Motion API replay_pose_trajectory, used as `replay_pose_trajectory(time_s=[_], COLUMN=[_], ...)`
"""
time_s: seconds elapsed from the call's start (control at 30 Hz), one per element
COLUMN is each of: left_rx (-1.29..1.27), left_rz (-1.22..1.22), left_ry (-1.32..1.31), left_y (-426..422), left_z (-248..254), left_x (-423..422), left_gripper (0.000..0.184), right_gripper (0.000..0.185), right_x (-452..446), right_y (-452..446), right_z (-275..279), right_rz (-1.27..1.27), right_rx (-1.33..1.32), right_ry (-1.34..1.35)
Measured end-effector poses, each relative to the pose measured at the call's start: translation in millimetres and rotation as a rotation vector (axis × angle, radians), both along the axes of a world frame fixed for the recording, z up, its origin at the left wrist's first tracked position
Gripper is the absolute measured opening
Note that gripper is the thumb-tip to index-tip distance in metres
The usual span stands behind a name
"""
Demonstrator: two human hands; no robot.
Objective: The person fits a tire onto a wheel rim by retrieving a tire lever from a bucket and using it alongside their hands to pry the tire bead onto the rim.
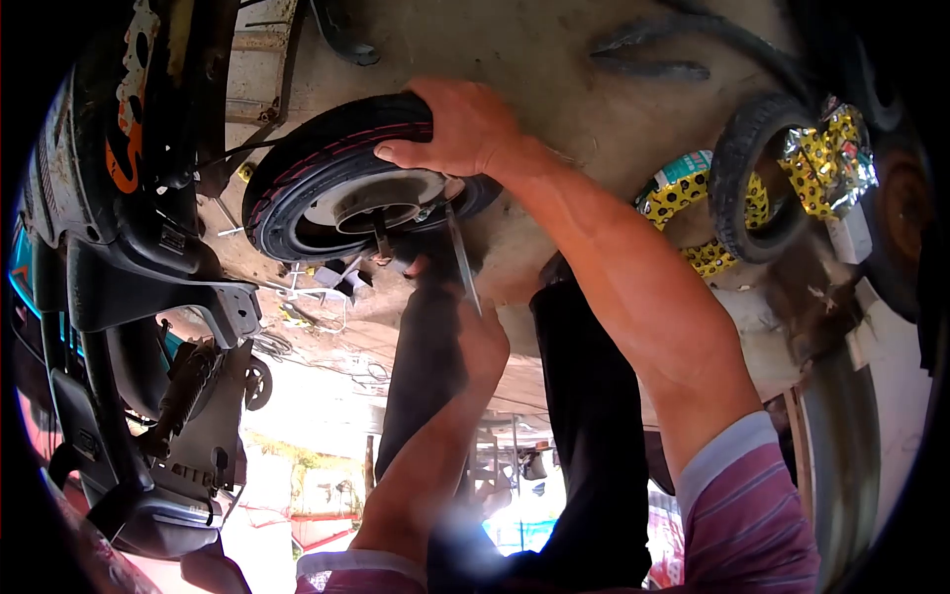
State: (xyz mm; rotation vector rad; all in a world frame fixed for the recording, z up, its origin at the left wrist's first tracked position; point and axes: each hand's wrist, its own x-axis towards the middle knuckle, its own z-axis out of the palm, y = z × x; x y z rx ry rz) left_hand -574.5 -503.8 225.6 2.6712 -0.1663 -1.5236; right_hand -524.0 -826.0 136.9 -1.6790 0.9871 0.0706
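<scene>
A black scooter tyre (pixel 287 163) with thin red lines in its tread sits on a wheel rim (pixel 322 208) and leans at a slant over the floor. My right hand (pixel 460 129) clasps the tyre's upper edge, its thumb lying on the sidewall and its other fingers behind. Lower down, my left hand (pixel 483 346) is closed around a slim metal tyre lever (pixel 462 252). The lever's far end reaches the rim's right side, close to the tyre bead; its exact contact is hard to make out. An axle (pixel 381 238) sticks out of the hub.
A scooter body (pixel 139 257) with dark panels stands close on the left. To the right are another tyre (pixel 737 178) and yellow-and-black patterned wrapping (pixel 821 163). A dark strip of rubber (pixel 683 40) lies farther back. Small tools and wires (pixel 317 307) are scattered below the wheel.
</scene>
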Motion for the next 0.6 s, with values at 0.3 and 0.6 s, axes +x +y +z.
replay_pose_trajectory(time_s=[0.3, 0.6], left_rx=[-0.193, -0.117], left_rz=[0.015, 0.379], left_ry=[-0.142, 0.0], left_y=[60, 39], left_z=[-60, -86], left_x=[-28, -53], left_gripper=[0.028, 0.034], right_gripper=[0.075, 0.079], right_x=[44, 58], right_y=[0, -7], right_z=[-9, -14], right_rz=[0.141, 0.18], right_rx=[-0.075, -0.099], right_ry=[-0.008, 0.006])
